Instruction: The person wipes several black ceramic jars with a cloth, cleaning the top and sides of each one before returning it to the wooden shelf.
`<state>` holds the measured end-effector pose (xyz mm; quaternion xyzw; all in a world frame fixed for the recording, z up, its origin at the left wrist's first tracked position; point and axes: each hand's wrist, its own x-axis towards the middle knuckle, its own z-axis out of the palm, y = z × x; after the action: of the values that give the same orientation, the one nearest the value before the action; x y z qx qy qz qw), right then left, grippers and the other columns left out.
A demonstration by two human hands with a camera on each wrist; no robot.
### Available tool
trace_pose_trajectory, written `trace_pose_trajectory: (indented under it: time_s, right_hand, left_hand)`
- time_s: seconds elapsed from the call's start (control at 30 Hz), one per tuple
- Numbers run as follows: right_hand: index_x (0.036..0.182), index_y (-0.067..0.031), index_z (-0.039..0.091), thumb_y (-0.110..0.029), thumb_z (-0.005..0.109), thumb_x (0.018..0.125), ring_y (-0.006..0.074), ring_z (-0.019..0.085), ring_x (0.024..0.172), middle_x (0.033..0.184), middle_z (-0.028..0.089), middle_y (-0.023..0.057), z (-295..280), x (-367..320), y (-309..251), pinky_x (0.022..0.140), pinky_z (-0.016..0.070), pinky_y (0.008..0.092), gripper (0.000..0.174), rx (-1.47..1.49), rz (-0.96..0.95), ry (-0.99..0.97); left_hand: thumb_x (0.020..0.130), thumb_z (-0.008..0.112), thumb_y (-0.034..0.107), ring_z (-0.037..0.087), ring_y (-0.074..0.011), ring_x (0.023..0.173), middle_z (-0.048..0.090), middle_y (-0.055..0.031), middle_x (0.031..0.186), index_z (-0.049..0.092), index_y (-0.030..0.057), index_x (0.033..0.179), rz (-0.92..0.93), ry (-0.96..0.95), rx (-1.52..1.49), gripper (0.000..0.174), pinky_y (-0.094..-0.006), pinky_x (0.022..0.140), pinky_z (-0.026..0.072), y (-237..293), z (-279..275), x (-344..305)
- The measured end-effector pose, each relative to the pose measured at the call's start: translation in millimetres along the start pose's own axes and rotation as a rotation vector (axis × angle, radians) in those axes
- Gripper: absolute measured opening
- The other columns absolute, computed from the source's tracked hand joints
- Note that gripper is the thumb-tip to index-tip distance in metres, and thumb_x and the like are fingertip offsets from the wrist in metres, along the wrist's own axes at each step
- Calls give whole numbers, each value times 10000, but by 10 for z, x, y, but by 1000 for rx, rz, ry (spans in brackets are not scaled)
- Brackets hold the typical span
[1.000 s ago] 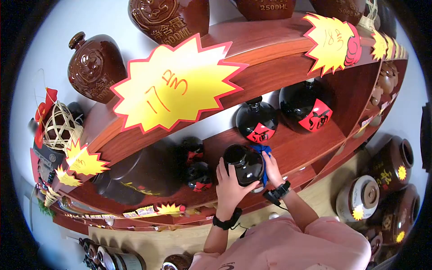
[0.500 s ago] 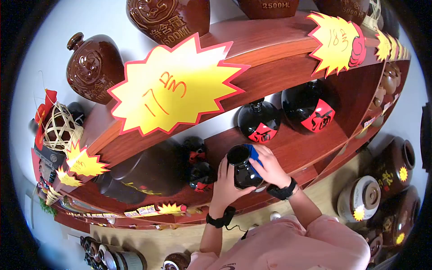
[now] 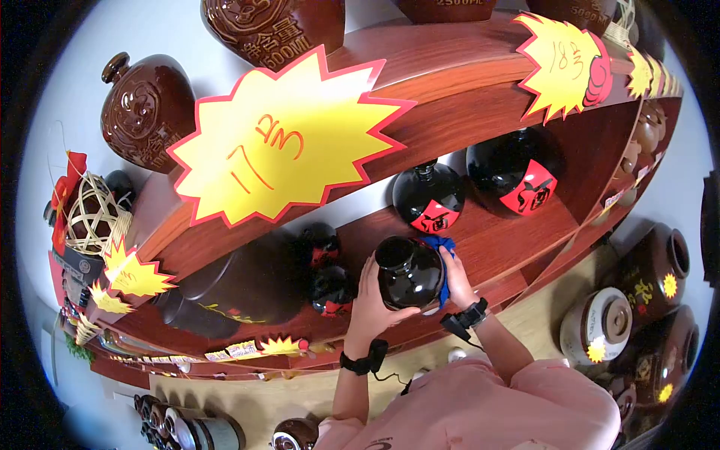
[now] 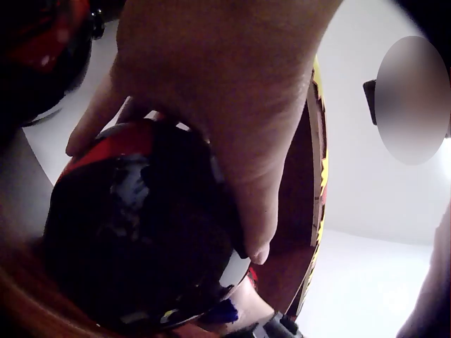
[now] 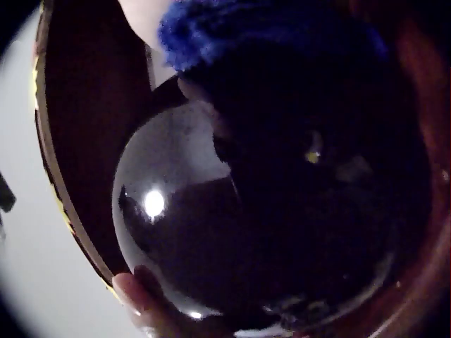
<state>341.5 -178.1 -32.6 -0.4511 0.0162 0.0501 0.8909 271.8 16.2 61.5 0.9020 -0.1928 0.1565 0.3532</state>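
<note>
A round glossy black bottle (image 3: 411, 276) is held between both hands over the shelf's front part. The left hand (image 3: 370, 309) grips its left side, thumb along the near side; in the left wrist view the spread fingers of the left hand (image 4: 211, 91) curve over the bottle (image 4: 141, 225), which shows a red patch. On the bottle's right side, the right hand (image 3: 459, 283) presses a blue cloth (image 3: 444, 255) against it. The right wrist view shows the blue cloth (image 5: 211, 35) on the dark glossy surface of the bottle (image 5: 183, 211).
Two black bottles with red labels (image 3: 429, 196) (image 3: 517, 176) stand behind on the shelf (image 3: 487, 240); smaller dark ones (image 3: 330, 289) are to the left. A large yellow star sign (image 3: 285, 142) hangs over the upper ledge. Big jars (image 3: 596, 326) stand at the right.
Over the last second, the right hand with the blue cloth moved onto the bottle's upper right part, then back down to its right side. The left hand stayed gripping the bottle.
</note>
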Motion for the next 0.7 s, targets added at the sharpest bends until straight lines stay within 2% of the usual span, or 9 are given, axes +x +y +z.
trace_pose_trajectory:
  time_s: [0.1, 0.2, 0.3, 0.43, 0.53, 0.57, 0.67, 0.7]
  right_hand:
    - [1187, 15, 562, -347, 473, 1001, 141, 558, 1003, 1115, 621, 52, 18, -19, 52, 933, 409, 280, 417, -44, -114, 87]
    - [1233, -29, 538, -327, 464, 1009, 140, 583, 1012, 1137, 622, 66, -60, 21, 116, 921, 451, 287, 379, -108, -142, 72]
    - [1174, 45, 551, -346, 474, 994, 172, 546, 1008, 1098, 617, 88, 43, -46, 73, 933, 396, 284, 437, -104, -183, 135]
    - [1161, 81, 527, -310, 469, 1001, 213, 540, 1012, 1111, 601, 136, 223, -183, 115, 941, 391, 301, 426, -153, -271, 391]
    - [1174, 71, 526, -262, 462, 1005, 211, 536, 1014, 1126, 595, 137, 211, -204, 370, 948, 391, 311, 379, -261, -346, 415]
    - [1224, 73, 506, -189, 449, 997, 232, 526, 1089, 1175, 581, 161, 162, -249, 404, 984, 375, 323, 351, -247, -409, 307]
    - [1266, 68, 486, -118, 434, 977, 278, 501, 1180, 1248, 550, 185, 527, -491, -180, 1031, 350, 357, 348, -574, -739, 197]
    - [1289, 64, 475, -95, 471, 927, 341, 470, 1233, 1311, 512, 207, 488, -490, -243, 1070, 320, 410, 395, -723, -777, 115]
  left_hand:
    - [580, 865, 472, 265, -425, 1387, 250, -233, 1506, 216, 26, 1475, 12, -23, -80, 1192, -476, 1132, 275, -144, 40, -4]
    - [586, 871, 434, 188, -448, 1407, 206, -242, 1519, 223, 17, 1468, -2, -66, 25, 1171, -496, 1150, 223, -70, 51, -20]
    - [579, 873, 428, 179, -475, 1388, 234, -257, 1490, 245, 14, 1452, -1, 15, -11, 1152, -542, 1140, 196, 74, 117, -19]
    - [565, 875, 434, 243, -481, 1332, 297, -258, 1435, 297, 9, 1417, 18, 159, 41, 1114, -579, 1103, 220, 188, 251, 88]
    - [560, 875, 440, 274, -474, 1309, 323, -246, 1414, 326, 13, 1402, 37, 166, 63, 1092, -584, 1088, 239, 88, 266, 119]
    - [560, 876, 438, 273, -473, 1312, 327, -241, 1413, 333, 15, 1399, 41, 154, 58, 1085, -581, 1087, 243, 80, 238, 120]
    - [565, 875, 429, 273, -466, 1317, 332, -228, 1415, 341, 22, 1398, 61, 115, 29, 1070, -575, 1088, 249, 26, 191, 133]
    - [567, 874, 427, 274, -463, 1319, 332, -224, 1416, 342, 24, 1399, 70, 100, 17, 1066, -573, 1089, 250, 6, 180, 137]
